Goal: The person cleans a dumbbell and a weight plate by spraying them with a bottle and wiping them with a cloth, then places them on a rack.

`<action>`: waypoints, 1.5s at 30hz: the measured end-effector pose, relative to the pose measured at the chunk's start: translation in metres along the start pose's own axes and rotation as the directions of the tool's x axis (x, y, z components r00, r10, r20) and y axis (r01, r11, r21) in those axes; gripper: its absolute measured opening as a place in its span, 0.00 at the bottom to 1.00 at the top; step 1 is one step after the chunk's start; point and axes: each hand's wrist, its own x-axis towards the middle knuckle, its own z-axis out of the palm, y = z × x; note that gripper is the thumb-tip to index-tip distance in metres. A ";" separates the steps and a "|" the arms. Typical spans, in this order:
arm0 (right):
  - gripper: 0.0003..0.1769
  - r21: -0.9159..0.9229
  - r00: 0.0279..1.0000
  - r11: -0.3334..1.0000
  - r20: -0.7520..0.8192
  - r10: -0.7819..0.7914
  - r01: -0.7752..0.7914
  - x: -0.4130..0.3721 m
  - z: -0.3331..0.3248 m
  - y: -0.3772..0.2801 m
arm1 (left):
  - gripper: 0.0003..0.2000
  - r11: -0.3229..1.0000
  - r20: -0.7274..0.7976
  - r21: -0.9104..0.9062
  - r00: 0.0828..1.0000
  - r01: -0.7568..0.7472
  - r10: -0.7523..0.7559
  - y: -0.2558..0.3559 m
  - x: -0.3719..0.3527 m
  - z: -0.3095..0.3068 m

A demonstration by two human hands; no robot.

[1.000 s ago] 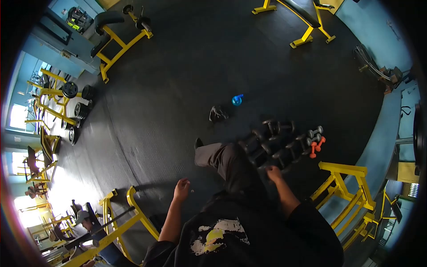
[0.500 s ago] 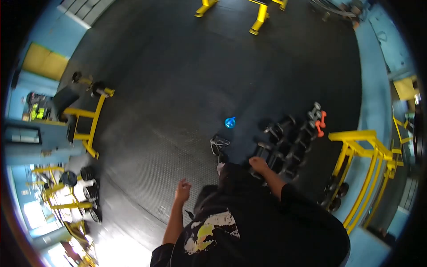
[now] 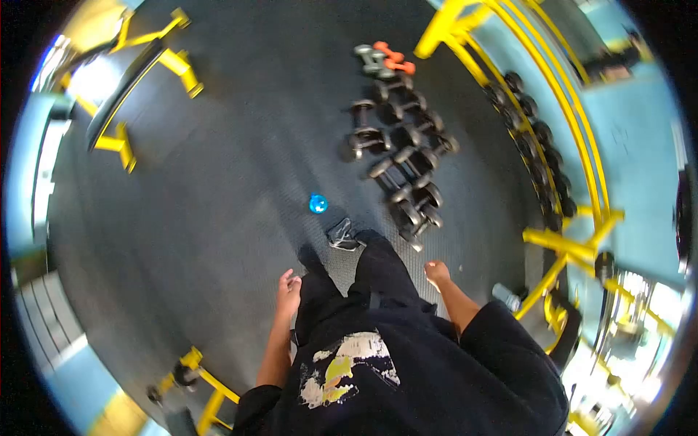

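Note:
My left hand (image 3: 289,291) hangs beside my left thigh, fingers loosely apart and holding nothing. My right hand (image 3: 437,273) is out by my right hip with its fingers curled in; nothing shows in it. The nearest things to it are black dumbbells (image 3: 413,218) on the floor, apart from the hand. They belong to a long cluster of several dumbbells, with orange dumbbells (image 3: 399,67) and grey dumbbells (image 3: 369,61) at the far end. A round blue object (image 3: 318,203), perhaps a bottle seen from above, stands on the floor ahead of my shoe (image 3: 342,235).
A yellow rack (image 3: 502,87) with several dumbbells (image 3: 539,156) low along it stands by the blue wall on the right. A clear bottle (image 3: 506,296) is on the floor near its base. A yellow-legged bench (image 3: 120,102) stands far left. Black textured flooring (image 3: 182,240) lies underfoot.
My view has turned to the right, so the dumbbells and rack now lie ahead of me. My feet have shifted; the left hand stays loosely open and the right stays curled.

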 end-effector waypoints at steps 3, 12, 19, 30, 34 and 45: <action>0.14 0.177 0.974 0.964 -0.072 0.215 -0.199 -0.058 0.055 0.053 | 0.23 0.984 0.187 0.179 0.982 -0.013 -0.021 0.034 0.034 -0.033; 0.23 0.287 0.952 0.937 -0.168 0.255 -0.200 -0.101 0.135 0.041 | 0.23 0.903 0.403 0.405 0.914 -0.144 -0.035 0.023 0.119 -0.013; 0.38 0.129 0.962 0.963 -0.109 0.252 -0.237 0.006 0.170 0.039 | 0.24 0.718 0.631 0.558 0.775 -0.417 -0.040 -0.022 0.197 0.092; 0.59 -0.618 0.909 0.784 -0.356 -0.216 -0.055 0.254 0.178 0.072 | 0.17 0.529 0.879 0.383 0.475 -0.757 0.043 -0.043 0.268 0.176; 0.53 -0.608 0.941 0.794 -0.270 -0.205 -0.001 0.293 0.200 0.080 | 0.16 0.593 0.927 0.220 0.355 -0.775 0.119 -0.081 0.306 0.177; 0.29 -0.613 0.975 0.787 -0.212 -0.071 -0.076 0.309 0.204 0.055 | 0.19 0.435 0.972 0.042 0.138 -0.899 0.192 -0.128 0.361 0.191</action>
